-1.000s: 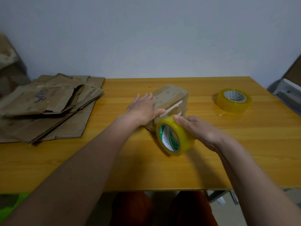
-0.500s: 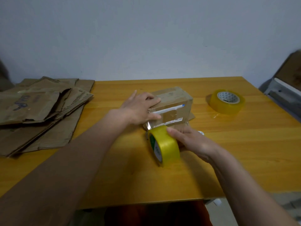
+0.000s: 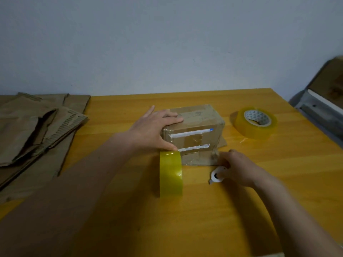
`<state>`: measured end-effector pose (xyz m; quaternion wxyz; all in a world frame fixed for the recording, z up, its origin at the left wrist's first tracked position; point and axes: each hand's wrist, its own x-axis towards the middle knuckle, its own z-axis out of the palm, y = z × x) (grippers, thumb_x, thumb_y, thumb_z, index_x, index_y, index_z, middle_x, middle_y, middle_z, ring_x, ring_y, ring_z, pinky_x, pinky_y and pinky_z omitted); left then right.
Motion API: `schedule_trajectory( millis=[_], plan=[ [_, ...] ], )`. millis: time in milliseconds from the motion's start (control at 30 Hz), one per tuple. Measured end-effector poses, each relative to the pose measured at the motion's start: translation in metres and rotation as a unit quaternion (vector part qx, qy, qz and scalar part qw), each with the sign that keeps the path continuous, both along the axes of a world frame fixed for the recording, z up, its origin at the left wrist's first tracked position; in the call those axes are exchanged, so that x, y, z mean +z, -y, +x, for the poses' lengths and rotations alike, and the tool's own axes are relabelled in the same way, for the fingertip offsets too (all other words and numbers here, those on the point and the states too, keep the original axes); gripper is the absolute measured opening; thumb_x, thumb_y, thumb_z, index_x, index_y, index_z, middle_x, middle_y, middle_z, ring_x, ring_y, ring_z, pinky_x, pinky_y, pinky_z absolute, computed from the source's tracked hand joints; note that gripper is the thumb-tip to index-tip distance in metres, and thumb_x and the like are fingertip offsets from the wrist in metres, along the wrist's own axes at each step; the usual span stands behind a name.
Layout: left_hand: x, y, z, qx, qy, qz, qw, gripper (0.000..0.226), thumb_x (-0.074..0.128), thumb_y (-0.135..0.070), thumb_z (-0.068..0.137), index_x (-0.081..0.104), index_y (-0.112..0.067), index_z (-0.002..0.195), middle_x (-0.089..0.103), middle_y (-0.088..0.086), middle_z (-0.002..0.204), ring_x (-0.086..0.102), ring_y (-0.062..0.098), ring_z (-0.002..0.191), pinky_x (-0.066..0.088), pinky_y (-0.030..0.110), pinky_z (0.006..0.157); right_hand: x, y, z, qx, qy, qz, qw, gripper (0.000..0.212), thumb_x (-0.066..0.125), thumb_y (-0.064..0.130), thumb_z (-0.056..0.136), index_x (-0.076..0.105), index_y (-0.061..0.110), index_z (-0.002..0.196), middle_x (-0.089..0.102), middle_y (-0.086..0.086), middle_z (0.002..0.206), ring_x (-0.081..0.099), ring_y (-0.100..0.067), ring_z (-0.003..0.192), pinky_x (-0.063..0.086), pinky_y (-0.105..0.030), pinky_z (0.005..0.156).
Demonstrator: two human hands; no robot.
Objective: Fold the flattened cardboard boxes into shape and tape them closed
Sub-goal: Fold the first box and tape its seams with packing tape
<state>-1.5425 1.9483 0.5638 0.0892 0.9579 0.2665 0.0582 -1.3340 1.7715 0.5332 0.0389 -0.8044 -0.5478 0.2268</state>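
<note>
A small folded cardboard box [image 3: 194, 134] with white label strips and clear tape on its front stands mid-table. My left hand [image 3: 154, 128] rests on its left end, fingers straight across the top and thumb down the front face. A yellow tape roll [image 3: 170, 175] stands on edge just in front of the box's left corner, with a strip of tape running up to the box. My right hand [image 3: 239, 167] is at the box's front right corner, fingers curled round a small white cutter [image 3: 216, 176] on the table.
A second yellow tape roll [image 3: 255, 125] lies flat to the right of the box. Several flattened cardboard boxes [image 3: 33, 130] are piled at the left of the wooden table [image 3: 204, 219]. A grey object [image 3: 319, 112] stands beyond the table's right edge.
My right hand let go of the tape roll, which now stands alone, and moved right to take the white cutter. My left hand stayed on the box.
</note>
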Motion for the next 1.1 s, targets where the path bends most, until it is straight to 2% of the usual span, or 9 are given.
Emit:
schedule_trajectory(
  millis=[133,267,400,533,667,733,833,967,1100],
  plan=[
    [0.003,0.003,0.001,0.012,-0.007,-0.010,1.000,0.094,0.072,-0.064,0.068,0.027,-0.042,0.148,0.026,-0.014,0.155,0.014,0.006,0.145,-0.012,0.038,0.117,0.000,0.011,-0.001,0.011,-0.033,0.001,0.999,0.019,0.069,0.024,0.084,0.056,0.021,0.096,0.043,0.002,0.099,0.046,-0.015,0.089,0.036,-0.024,0.072],
    [0.007,0.010,0.004,0.009,-0.015,-0.018,1.000,0.091,0.074,-0.061,0.068,0.031,-0.041,0.147,0.029,-0.013,0.153,0.020,0.008,0.143,-0.011,0.042,0.117,-0.003,0.025,-0.002,-0.022,-0.082,0.002,0.996,0.017,0.072,0.028,0.080,0.063,0.016,0.087,0.058,-0.002,0.090,0.052,-0.015,0.079,0.038,-0.027,0.063],
    [0.014,0.010,0.004,0.010,-0.036,-0.038,0.999,0.091,0.076,-0.058,0.069,0.031,-0.041,0.147,0.028,-0.014,0.153,0.018,0.009,0.144,-0.010,0.049,0.117,-0.001,0.036,-0.017,-0.058,-0.154,0.192,0.968,0.016,0.077,0.022,0.078,0.062,0.018,0.072,0.058,0.002,0.075,0.051,-0.013,0.070,0.036,-0.026,0.060],
    [0.012,0.006,0.003,0.019,-0.040,-0.037,0.998,0.095,0.076,-0.060,0.065,0.031,-0.043,0.146,0.027,-0.016,0.155,0.013,0.010,0.146,-0.004,0.058,0.116,0.023,0.015,-0.048,0.025,-0.184,0.402,0.897,0.010,0.071,0.015,0.084,0.067,0.009,0.091,0.065,0.001,0.091,0.057,-0.015,0.085,0.043,-0.027,0.074],
    [0.007,0.008,0.004,0.039,0.000,-0.042,0.998,0.101,0.082,-0.056,0.062,0.031,-0.041,0.147,0.025,-0.015,0.156,0.011,0.014,0.147,0.003,0.058,0.117,0.039,-0.026,-0.069,0.057,-0.227,0.414,0.880,0.006,0.067,0.016,0.087,0.064,0.013,0.091,0.064,0.005,0.087,0.058,-0.013,0.081,0.046,-0.031,0.071],
    [0.002,0.015,-0.001,0.098,0.064,-0.058,0.991,0.118,0.087,-0.051,0.056,0.019,-0.039,0.151,0.014,-0.008,0.159,0.008,0.020,0.148,0.011,0.053,0.119,0.038,-0.040,-0.070,0.054,-0.232,0.409,0.881,0.006,0.068,0.015,0.086,0.063,0.015,0.087,0.063,0.004,0.081,0.058,-0.017,0.077,0.046,-0.035,0.068],
    [-0.009,0.035,-0.015,0.273,0.221,-0.202,0.914,0.138,0.095,-0.039,0.048,0.006,-0.034,0.153,0.008,0.002,0.158,0.014,0.025,0.145,0.023,0.043,0.117,0.033,-0.048,-0.064,0.044,-0.218,0.408,0.886,0.006,0.068,0.018,0.086,0.063,0.015,0.086,0.063,0.001,0.079,0.057,-0.018,0.074,0.046,-0.038,0.065],
    [-0.027,0.056,-0.022,0.353,0.323,-0.489,0.729,0.097,0.091,-0.029,0.061,0.036,-0.013,0.140,0.057,0.009,0.129,0.058,0.022,0.112,0.049,0.042,0.097,0.031,-0.051,-0.064,0.037,-0.209,0.414,0.885,0.008,0.068,0.020,0.086,0.063,0.014,0.087,0.066,-0.001,0.081,0.059,-0.021,0.075,0.049,-0.042,0.066],
    [-0.032,0.069,-0.016,0.319,0.362,-0.526,0.700,0.053,0.083,-0.019,0.073,0.056,-0.010,0.119,0.073,0.005,0.098,0.070,0.019,0.090,0.055,0.035,0.081,0.033,-0.052,-0.068,0.035,-0.193,0.405,0.893,0.011,0.068,0.020,0.087,0.063,0.011,0.091,0.067,-0.004,0.083,0.061,-0.023,0.078,0.051,-0.046,0.070]
  ],
)
